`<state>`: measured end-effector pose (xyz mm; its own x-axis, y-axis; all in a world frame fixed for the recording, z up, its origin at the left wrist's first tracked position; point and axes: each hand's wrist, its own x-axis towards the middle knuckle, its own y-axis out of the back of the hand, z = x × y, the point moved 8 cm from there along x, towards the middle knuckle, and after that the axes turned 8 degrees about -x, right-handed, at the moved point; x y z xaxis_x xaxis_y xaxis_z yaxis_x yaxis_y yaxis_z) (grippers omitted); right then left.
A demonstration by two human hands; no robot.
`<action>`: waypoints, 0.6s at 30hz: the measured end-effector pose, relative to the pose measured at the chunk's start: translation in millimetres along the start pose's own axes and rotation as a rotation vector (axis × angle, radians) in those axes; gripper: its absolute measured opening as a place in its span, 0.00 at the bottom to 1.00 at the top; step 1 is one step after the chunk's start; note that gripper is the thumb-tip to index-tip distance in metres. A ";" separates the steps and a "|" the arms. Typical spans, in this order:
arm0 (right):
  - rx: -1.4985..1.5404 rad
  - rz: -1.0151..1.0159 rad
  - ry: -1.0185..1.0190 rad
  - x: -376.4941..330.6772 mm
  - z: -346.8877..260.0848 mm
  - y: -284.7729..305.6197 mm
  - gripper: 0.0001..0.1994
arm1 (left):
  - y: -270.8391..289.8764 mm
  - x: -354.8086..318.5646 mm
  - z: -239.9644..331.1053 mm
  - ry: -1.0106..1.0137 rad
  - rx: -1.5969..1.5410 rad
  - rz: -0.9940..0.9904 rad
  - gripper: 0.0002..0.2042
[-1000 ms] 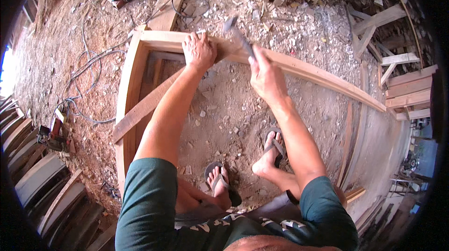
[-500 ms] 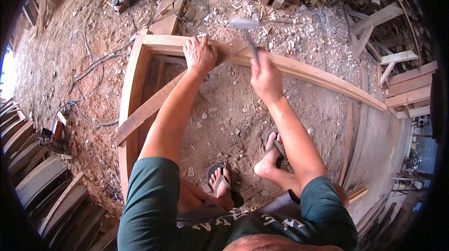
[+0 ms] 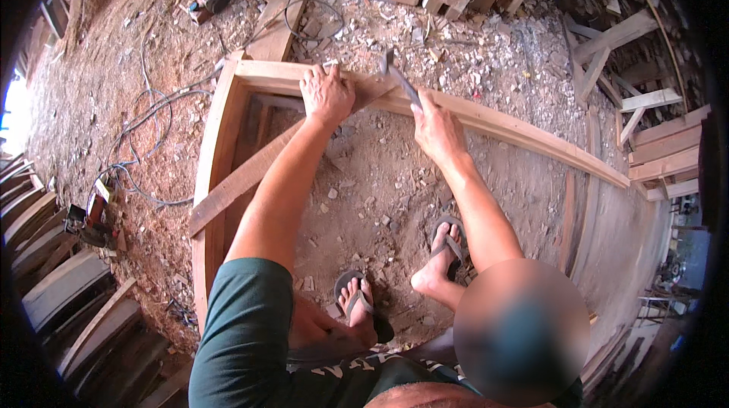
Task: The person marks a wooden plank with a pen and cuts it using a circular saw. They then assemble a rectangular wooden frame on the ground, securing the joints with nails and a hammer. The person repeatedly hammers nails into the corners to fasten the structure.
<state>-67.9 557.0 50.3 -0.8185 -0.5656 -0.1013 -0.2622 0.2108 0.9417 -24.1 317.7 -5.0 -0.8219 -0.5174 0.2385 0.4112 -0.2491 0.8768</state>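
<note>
Currently, the right hand (image 3: 438, 127) is closed around a hammer (image 3: 403, 86), whose head is by the far end of a slanting board (image 3: 241, 181). The left hand (image 3: 327, 96) lies half-curled on the long beam (image 3: 524, 132); whether it grips anything, I cannot tell. The board runs from the side beam (image 3: 215, 153) to the long beam.

Dirt floor (image 3: 364, 245) — wood chips (image 3: 456, 34), cable (image 3: 119, 167), wooden frame (image 3: 524, 131), a reddish tool (image 3: 95, 214), perhaps powered.
</note>
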 end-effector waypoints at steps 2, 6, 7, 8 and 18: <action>-0.016 0.350 0.229 -16.3 -39.7 38.5 0.18 | -3.8 -2.0 -1.7 0.009 -0.020 -0.040 0.21; 0.060 0.462 0.313 -19.5 -62.7 51.0 0.18 | 0.9 -3.4 -0.3 0.015 -0.024 -0.070 0.22; -0.027 0.131 0.106 -9.6 -39.8 18.8 0.18 | 1.9 -3.9 1.9 0.007 -0.030 -0.061 0.22; -0.114 -0.190 -0.103 -8.9 -9.0 -14.0 0.17 | 1.7 -3.0 3.7 0.011 -0.025 -0.058 0.22; -0.046 0.172 0.110 -14.2 -4.5 -5.3 0.13 | 1.1 -2.0 11.0 -0.011 -0.055 -0.043 0.21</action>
<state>-52.5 560.4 48.2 -0.7875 -0.6088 0.0958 -0.0975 0.2766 0.9560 -26.4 327.4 0.1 -0.8434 -0.4964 0.2056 0.3961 -0.3158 0.8622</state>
